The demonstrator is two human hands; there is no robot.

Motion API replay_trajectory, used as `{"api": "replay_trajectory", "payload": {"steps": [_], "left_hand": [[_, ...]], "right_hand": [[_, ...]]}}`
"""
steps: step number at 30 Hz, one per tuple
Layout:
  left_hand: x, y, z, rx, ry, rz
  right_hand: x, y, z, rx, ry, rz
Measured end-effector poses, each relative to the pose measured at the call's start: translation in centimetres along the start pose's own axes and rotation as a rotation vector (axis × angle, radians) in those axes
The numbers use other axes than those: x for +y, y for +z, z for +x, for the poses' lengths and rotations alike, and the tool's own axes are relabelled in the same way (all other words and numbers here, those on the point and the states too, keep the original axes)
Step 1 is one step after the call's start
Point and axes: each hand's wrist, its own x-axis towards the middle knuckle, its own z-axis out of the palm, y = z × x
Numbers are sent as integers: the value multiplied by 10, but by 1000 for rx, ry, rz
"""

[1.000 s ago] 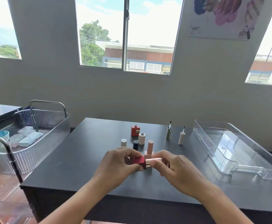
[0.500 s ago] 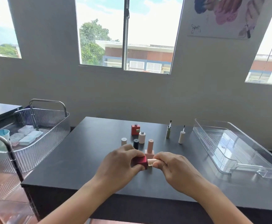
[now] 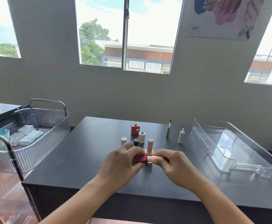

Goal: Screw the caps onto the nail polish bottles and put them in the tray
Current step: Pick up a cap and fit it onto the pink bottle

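Note:
My left hand (image 3: 121,164) grips a dark red square nail polish bottle (image 3: 141,159) lying sideways just above the black table (image 3: 86,157). My right hand (image 3: 175,165) pinches its pale pink cap (image 3: 151,159), which sits on the bottle's neck. Behind them stand a capped pink bottle (image 3: 149,147), an uncapped white bottle (image 3: 141,136), an uncapped red square bottle (image 3: 135,129), a small white-capped bottle (image 3: 124,141) and a dark-capped one (image 3: 136,141). Two brush caps stand bristles up: an olive one (image 3: 168,131) and a white one (image 3: 181,135). The clear tray (image 3: 234,146) lies at the right with nothing in it.
A ribbed clear basket with metal handles (image 3: 39,126) stands left of the table and holds small white packets and a teal cup. A wall with windows is behind the table. The table's front edge runs just below my wrists.
My hands have stayed together on the dark red bottle and cap. My fingers have shifted slightly around the cap, and the cap sits closer against the bottle.

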Motion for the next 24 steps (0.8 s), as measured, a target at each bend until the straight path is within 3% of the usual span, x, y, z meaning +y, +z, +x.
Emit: {"api": "replay_trajectory", "payload": {"steps": [9,16,24], "left_hand": [[-18,0,3,-118,-193,-336],[-26,8,-4,-165,-326,-399],[-27,15,-3,-174,-377,-389]], "right_hand": [[-3,-20,6,160,127,567],[54,-43,22,625,415,562],[102,-38,48,476,648,340]]}}
